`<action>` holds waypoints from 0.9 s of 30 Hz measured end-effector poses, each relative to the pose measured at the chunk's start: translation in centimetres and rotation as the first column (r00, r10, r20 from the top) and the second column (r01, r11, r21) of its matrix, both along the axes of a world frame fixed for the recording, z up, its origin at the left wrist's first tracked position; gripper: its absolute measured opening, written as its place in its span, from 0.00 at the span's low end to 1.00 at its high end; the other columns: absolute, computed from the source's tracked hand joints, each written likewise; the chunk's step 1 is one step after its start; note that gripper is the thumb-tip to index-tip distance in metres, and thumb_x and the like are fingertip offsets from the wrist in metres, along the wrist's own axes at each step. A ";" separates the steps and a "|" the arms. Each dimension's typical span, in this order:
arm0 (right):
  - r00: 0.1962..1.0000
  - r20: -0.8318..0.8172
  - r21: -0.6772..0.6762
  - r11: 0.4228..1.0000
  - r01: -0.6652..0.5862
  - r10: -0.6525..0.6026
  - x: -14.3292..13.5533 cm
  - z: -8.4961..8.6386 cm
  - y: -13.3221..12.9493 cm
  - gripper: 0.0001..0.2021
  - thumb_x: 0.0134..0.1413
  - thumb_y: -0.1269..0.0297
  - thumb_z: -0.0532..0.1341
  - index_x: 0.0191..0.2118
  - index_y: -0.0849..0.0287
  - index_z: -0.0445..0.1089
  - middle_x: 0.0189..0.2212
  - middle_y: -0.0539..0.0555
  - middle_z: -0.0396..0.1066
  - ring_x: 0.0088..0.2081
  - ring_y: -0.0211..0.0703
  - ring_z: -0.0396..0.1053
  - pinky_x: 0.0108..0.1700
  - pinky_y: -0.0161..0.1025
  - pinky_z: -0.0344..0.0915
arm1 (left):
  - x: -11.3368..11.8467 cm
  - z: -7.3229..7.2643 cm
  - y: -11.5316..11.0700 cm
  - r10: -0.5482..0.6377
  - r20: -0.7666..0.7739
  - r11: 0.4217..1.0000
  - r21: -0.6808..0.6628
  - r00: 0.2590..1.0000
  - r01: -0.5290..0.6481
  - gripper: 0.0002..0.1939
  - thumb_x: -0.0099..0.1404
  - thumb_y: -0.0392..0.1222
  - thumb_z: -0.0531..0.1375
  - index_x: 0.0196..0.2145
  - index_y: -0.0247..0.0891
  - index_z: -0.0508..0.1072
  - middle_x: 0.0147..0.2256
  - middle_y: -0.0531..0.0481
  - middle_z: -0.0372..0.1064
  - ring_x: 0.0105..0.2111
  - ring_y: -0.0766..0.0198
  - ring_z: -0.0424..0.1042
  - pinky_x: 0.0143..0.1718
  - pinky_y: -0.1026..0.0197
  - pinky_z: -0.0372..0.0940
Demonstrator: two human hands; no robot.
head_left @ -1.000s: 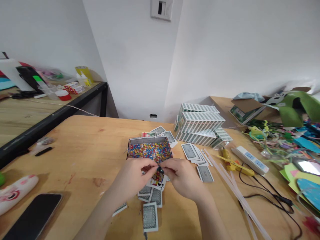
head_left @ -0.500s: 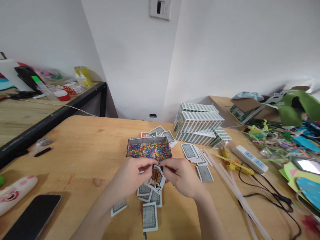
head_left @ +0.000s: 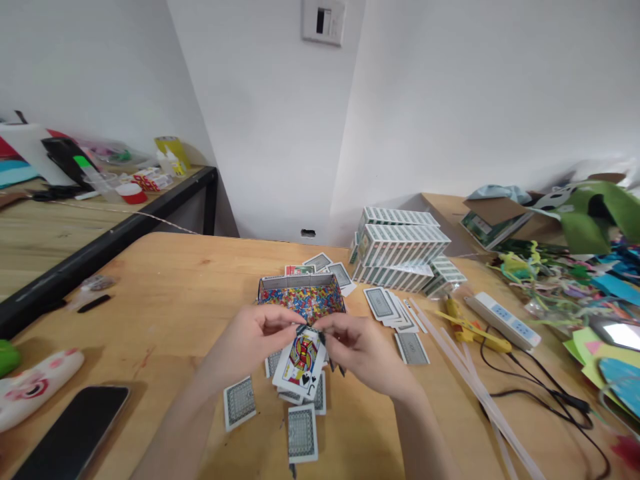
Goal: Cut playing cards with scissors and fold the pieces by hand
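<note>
A jack of spades playing card (head_left: 300, 360) hangs face toward me, with dark material along its top edge. My left hand (head_left: 257, 340) pinches that edge from the left, fingers closed. From the other side, my right hand (head_left: 357, 347) grips the card's top corner between thumb and fingers. Dark pointed tips (head_left: 338, 367) show beneath the right hand; what they belong to is hidden. Just beyond my fingers stands an open box (head_left: 300, 293) with a multicoloured patterned inside. Face-down cards (head_left: 303, 433) lie under and in front of the held card, another card (head_left: 240, 403) to their left.
Stacked striped card boxes (head_left: 403, 247) stand at the back right, with fanned cards (head_left: 385, 307) before them. Farther right lie clear sticks (head_left: 475, 380), a yellow glue gun (head_left: 467, 327), a power strip (head_left: 503, 320) and a black cord (head_left: 540, 387). A phone (head_left: 70, 433) rests at the left front.
The jack card has swung to the left and shows more of its face, both hands still at its top edge. The camera view has shifted slightly.
</note>
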State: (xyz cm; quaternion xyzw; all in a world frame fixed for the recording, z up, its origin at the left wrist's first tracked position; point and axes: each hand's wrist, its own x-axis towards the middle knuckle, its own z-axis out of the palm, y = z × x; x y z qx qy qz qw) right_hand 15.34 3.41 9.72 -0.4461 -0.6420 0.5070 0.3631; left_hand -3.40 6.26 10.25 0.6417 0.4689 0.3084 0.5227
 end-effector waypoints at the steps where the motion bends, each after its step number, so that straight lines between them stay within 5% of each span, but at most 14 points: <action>1: 0.999 0.034 0.023 0.999 0.025 -0.026 -0.1 -0.1 0.1 0.10 0.50 0.72 0.53 0.35 0.60 0.70 0.21 0.47 0.65 0.21 0.33 0.59 0.22 0.29 0.56 | 0.2 0.0 0.0 0.027 -0.022 0.999 0.022 0.999 -0.027 0.06 0.54 0.39 0.59 0.30 0.38 0.75 0.28 0.50 0.75 0.28 0.64 0.73 0.29 0.64 0.68; 9: 0.971 0.183 0.172 0.977 0.125 -0.156 -0.7 0.1 0.1 0.09 0.49 0.74 0.53 0.29 0.60 0.70 0.19 0.47 0.64 0.22 0.34 0.61 0.23 0.30 0.55 | 1.5 0.2 -0.7 0.117 -0.134 0.989 0.109 0.984 -0.102 0.07 0.54 0.37 0.57 0.29 0.39 0.76 0.27 0.52 0.76 0.27 0.63 0.74 0.29 0.65 0.68; 20: 0.998 -0.018 -0.031 0.998 0.057 -0.058 -0.1 -0.6 0.2 0.14 0.46 0.76 0.51 0.33 0.59 0.72 0.18 0.46 0.62 0.20 0.32 0.57 0.21 0.28 0.54 | 0.2 -0.2 -0.2 0.004 -0.032 0.999 -0.040 0.999 -0.005 0.14 0.57 0.38 0.54 0.40 0.39 0.74 0.36 0.51 0.76 0.36 0.61 0.74 0.36 0.63 0.68; 27: 0.989 0.006 -0.012 0.989 0.145 -0.145 -0.4 -1.0 0.5 0.11 0.46 0.72 0.54 0.34 0.59 0.71 0.20 0.46 0.62 0.21 0.33 0.57 0.22 0.29 0.54 | 0.3 -0.1 -0.2 0.060 -0.062 0.997 -0.042 0.996 -0.062 0.12 0.56 0.39 0.55 0.37 0.36 0.74 0.35 0.49 0.76 0.33 0.60 0.74 0.33 0.62 0.67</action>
